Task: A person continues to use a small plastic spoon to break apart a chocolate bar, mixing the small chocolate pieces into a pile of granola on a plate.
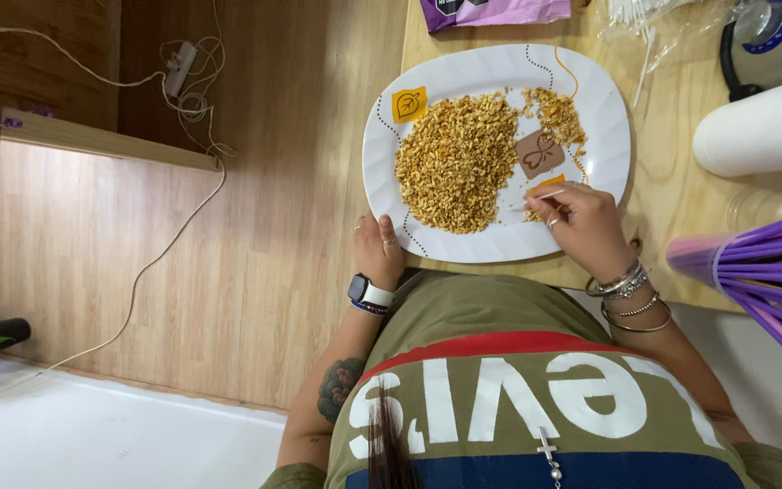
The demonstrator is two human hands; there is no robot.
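at the far left we see a white cable (151,263) trailing across the wooden floor (255,226) up to a power strip (179,68), well apart from our work. moving right, our left hand (378,246) rests on the near-left rim of the white oval plate (610,136), fingers curled loosely over the edge with nothing gripped inside them; it seems placed there to keep the plate from sliding on the wooden tabletop (681,181). a smartwatch (368,292) sits on that wrist. on the plate, a broad heap of chopped golden nuts (457,163) fills the middle, and a smaller patch of the same bits (556,113) lies apart toward the far right, with a bare strip between them, as though the pieces are being sorted from one heap to the other. further right, our right hand (586,226) hovers over the plate's near-right part, fingers pinched closed on a thin pale stick-like tool (536,197) whose tip points into the edge of the big heap; what the tool is exactly we cannot tell. bangles (631,294) ring that wrist. to the right stand a white paper roll (762,131) and a bundle of purple straws (771,272), near but not touching the plate.
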